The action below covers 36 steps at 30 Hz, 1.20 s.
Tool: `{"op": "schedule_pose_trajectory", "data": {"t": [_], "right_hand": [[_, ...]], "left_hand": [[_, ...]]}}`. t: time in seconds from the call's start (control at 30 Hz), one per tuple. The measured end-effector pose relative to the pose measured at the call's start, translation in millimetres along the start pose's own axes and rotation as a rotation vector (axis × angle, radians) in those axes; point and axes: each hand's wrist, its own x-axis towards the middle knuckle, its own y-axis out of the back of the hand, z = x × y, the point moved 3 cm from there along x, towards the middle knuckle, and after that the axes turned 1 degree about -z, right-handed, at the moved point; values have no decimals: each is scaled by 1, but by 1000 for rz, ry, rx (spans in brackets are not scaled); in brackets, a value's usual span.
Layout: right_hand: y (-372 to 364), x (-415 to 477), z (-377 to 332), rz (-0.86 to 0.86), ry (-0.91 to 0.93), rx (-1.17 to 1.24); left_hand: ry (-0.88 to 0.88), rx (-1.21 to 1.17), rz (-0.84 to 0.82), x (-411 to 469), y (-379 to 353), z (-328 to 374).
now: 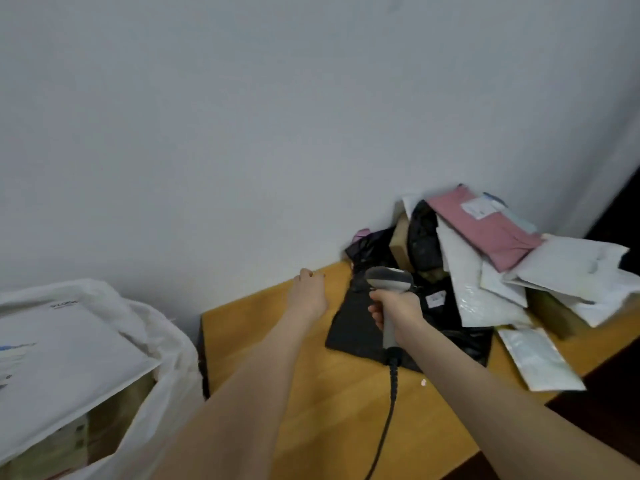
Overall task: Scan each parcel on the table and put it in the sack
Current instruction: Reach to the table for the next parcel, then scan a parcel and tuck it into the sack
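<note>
My right hand (398, 311) grips the handle of a grey barcode scanner (389, 280), whose head hangs over a flat black parcel (349, 327) on the wooden table (311, 393). My left hand (308, 289) hovers over the table's far edge, left of that black parcel, fingers loosely curled and holding nothing. Behind the scanner lies a heap of parcels: a pink one (485, 230) on top, white ones (571, 268) to the right, black ones (424, 237) at the wall. The white sack (162, 348) stands open at the left with a white parcel (62, 344) inside.
The scanner's black cable (388, 417) runs down over the table toward me. A silvery white mailer (540, 358) hangs near the table's right front edge. A plain wall stands right behind the table. Cardboard boxes (114, 417) show inside the sack.
</note>
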Motion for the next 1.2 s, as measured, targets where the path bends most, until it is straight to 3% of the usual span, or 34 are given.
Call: {"op": "schedule_pose_trajectory", "data": {"t": [0.23,0.5,0.6,0.77,1.03,1.2], "right_hand": [[125,25,-12,204,13,59],[251,99,-50,281,29,141],[296,140,-69,264,23,168],[346,206,-102,241,9,237],[354,288,-115,151,-57,301],[348,307,-116,115,-75,307]], "left_hand": [[-206,-11,-96,27,-38,128],[-260,-66,-163,91,-93,270],[-154,-226,-229,123,-121,321],[127,-686,-257,183,-157,378],[455,-1236,-216,267,-204,407],[518,-1087,-61,284,-210,400]]}}
